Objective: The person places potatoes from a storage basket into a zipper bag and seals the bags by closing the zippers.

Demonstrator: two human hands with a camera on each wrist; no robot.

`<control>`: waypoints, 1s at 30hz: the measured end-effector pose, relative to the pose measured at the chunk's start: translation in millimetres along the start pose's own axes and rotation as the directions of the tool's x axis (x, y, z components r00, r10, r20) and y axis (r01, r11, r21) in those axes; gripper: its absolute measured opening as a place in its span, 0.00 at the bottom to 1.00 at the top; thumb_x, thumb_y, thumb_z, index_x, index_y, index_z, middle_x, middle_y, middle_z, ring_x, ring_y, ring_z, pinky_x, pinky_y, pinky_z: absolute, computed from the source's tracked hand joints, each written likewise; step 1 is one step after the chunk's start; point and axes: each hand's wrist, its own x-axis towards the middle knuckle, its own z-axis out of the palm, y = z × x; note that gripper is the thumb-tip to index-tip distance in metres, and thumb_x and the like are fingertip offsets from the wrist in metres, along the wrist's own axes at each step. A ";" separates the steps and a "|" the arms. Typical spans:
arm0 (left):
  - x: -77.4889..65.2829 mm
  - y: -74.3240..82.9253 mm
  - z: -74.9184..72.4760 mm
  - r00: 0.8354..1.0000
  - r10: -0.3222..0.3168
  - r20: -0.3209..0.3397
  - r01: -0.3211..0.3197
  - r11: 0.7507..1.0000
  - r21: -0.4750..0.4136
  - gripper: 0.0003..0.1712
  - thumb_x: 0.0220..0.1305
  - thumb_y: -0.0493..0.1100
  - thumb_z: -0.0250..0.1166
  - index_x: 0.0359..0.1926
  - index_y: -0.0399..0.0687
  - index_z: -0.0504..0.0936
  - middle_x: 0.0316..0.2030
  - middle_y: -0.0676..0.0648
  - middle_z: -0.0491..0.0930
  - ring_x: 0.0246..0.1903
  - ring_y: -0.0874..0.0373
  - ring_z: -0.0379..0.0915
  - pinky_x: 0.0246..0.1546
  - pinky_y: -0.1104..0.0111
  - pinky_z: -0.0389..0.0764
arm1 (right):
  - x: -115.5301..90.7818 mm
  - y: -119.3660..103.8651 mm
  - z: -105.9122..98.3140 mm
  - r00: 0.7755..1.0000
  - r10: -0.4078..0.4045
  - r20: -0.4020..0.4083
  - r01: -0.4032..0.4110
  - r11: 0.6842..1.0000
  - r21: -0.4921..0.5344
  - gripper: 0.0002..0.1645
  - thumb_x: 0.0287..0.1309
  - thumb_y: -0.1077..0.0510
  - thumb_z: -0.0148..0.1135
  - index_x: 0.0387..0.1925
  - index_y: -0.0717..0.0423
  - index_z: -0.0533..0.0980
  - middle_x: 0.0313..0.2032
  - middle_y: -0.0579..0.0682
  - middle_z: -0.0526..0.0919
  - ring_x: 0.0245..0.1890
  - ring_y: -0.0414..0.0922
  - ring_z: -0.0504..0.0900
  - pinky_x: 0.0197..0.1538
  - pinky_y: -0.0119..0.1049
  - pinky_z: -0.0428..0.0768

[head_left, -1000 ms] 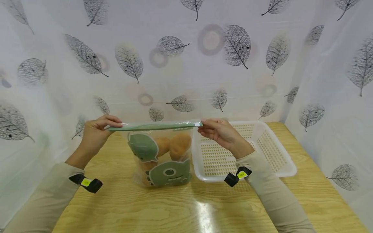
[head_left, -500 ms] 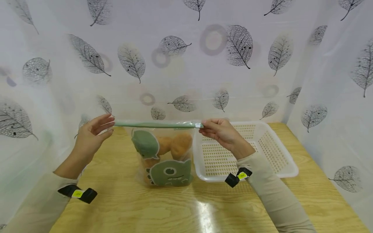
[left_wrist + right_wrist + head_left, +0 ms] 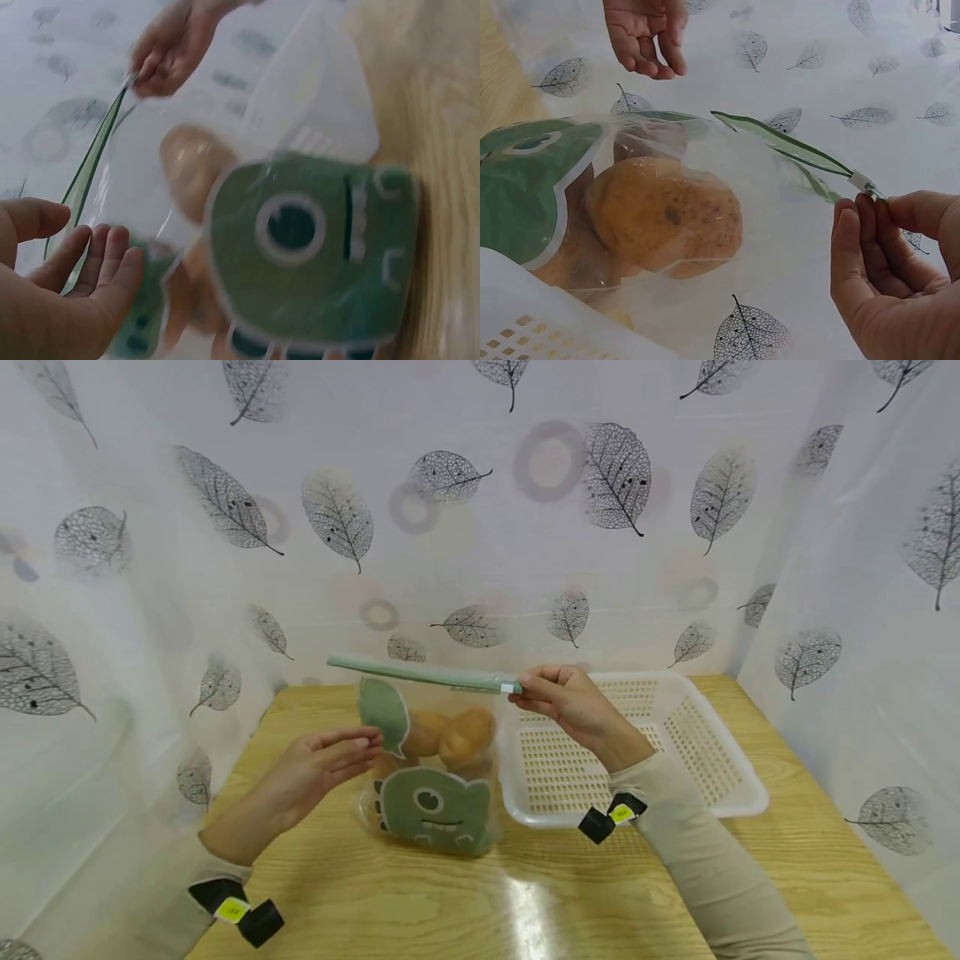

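Observation:
A clear zip bag [image 3: 435, 806] with green cartoon monsters stands on the table, holding several brown potatoes [image 3: 664, 217]. Along its top runs a green zip strip [image 3: 408, 673] with a white slider [image 3: 861, 181] at the right end. My right hand [image 3: 573, 706] pinches that end of the strip beside the slider, between thumb and fingers. The strip's left end sticks up free. My left hand [image 3: 315, 772] is at the bag's left side below the strip, fingers loosely extended and fingertips overlapping the bag in the head view. In the left wrist view nothing is gripped by it.
A white perforated plastic basket [image 3: 540, 821] stands right of the bag, partly behind my right hand. Under everything is a light wooden table [image 3: 420, 910]. A pale curtain with leaf prints [image 3: 480, 543] hangs behind and along both sides.
My left hand has let go of the strip's left end and moved down and right to the bag's side. The strip's left end has swung right and up. My right hand stays put.

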 end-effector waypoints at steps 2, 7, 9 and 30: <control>9.6 -3.8 13.6 0.999 -0.026 0.040 0.025 1.000 0.018 0.21 0.70 0.39 0.58 0.60 0.33 0.72 0.48 0.52 0.82 0.50 0.60 0.79 0.57 0.69 0.78 | 0.4 1.8 -0.5 1.000 -0.011 0.011 0.011 1.000 -0.005 0.16 0.68 0.69 0.48 0.30 0.55 0.80 0.34 0.48 0.83 0.36 0.40 0.84 0.50 0.30 0.84; 35.1 -8.6 49.6 0.994 -0.044 0.101 0.050 0.997 -0.057 0.21 0.70 0.39 0.57 0.59 0.30 0.71 0.49 0.47 0.82 0.49 0.57 0.79 0.58 0.65 0.78 | 0.0 4.3 -0.8 0.999 -0.031 0.021 0.031 0.999 -0.016 0.16 0.69 0.68 0.48 0.30 0.55 0.81 0.35 0.48 0.83 0.36 0.40 0.83 0.50 0.30 0.84; 44.3 -8.0 63.7 0.994 -0.048 0.102 0.057 0.995 -0.084 0.21 0.70 0.39 0.58 0.58 0.30 0.72 0.50 0.43 0.82 0.49 0.56 0.79 0.59 0.63 0.78 | -0.1 4.6 -0.5 0.999 -0.034 0.025 0.035 0.999 -0.018 0.16 0.68 0.68 0.48 0.30 0.55 0.80 0.35 0.48 0.82 0.36 0.40 0.83 0.49 0.30 0.84; 84.9 -1.2 127.3 0.991 -0.130 0.026 0.132 0.947 -0.291 0.12 0.72 0.40 0.56 0.49 0.36 0.77 0.39 0.50 0.82 0.42 0.61 0.79 0.55 0.69 0.80 | 1.3 6.8 -3.9 0.996 -0.029 0.082 0.036 0.995 -0.093 0.16 0.70 0.64 0.50 0.30 0.52 0.81 0.29 0.44 0.82 0.32 0.38 0.79 0.41 0.27 0.83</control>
